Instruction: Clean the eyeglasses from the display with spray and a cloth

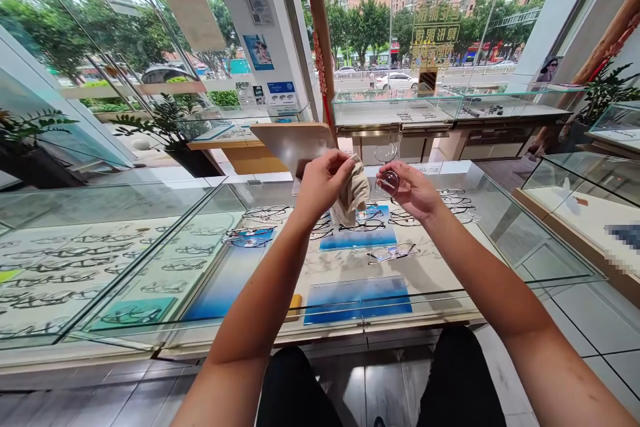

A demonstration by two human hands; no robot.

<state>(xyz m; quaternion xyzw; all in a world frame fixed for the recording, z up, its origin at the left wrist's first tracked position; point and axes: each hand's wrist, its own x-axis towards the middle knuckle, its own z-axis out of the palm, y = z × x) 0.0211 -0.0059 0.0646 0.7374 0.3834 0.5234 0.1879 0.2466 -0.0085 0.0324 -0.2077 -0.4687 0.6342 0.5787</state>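
My left hand (pixel 324 181) is closed on a crumpled beige cloth (pixel 356 193), which hangs down from the fingertips. Opposite it, my right hand (pixel 411 191) pinches a pair of thin-rimmed glasses (pixel 387 183) by one round lens. The other lens stands above that one, so the glasses are turned on end. A small gap separates cloth and glasses. Both hands are above a glass display case (pixel 435 300). Beneath them, several pairs of glasses lie in rows, among them a dark-framed pair (pixel 362 225) and a lone pair nearer me (pixel 394 253).
A tilted panel with a wooden edge (pixel 295 140) stands behind my left hand. Another glass case with rows of frames (pixel 75 250) adjoins on the left. More cases line the window (pixel 395 110) and the right side (pixel 575 193). My knees (pixel 300 387) are close to the front edge.
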